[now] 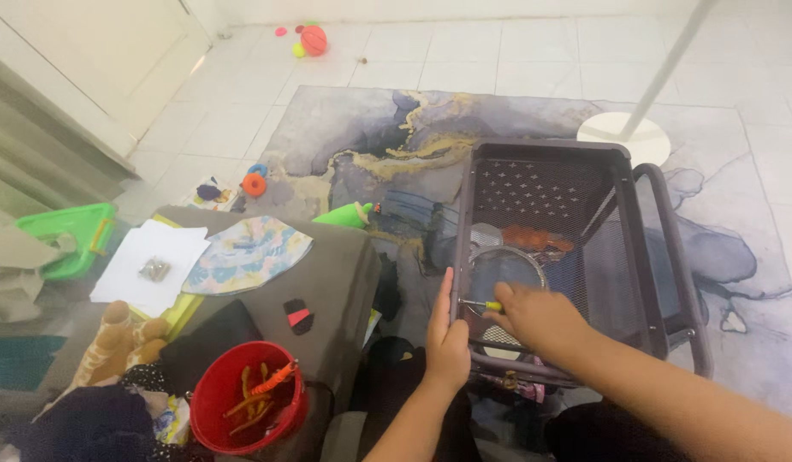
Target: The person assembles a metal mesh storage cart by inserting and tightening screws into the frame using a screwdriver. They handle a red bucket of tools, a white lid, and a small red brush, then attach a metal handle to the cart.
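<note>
A dark purple metal mesh cart (545,184) stands on the rug in front of me. My left hand (447,334) grips the cart's near left rail. My right hand (537,315) reaches inside the cart and holds a small screwdriver with a yellow handle (484,305), its tip pointing left at the rail by my left hand. A round wire sieve (504,267) and something orange-brown (533,239) lie in the basket below.
A grey marbled rug (387,145) covers the tiled floor. A brown seat (327,274) to my left bears white paper (152,265), a floral cloth (246,253) and a red bucket (242,402). A green bin (66,231) is far left, a white lamp base (622,137) behind the cart.
</note>
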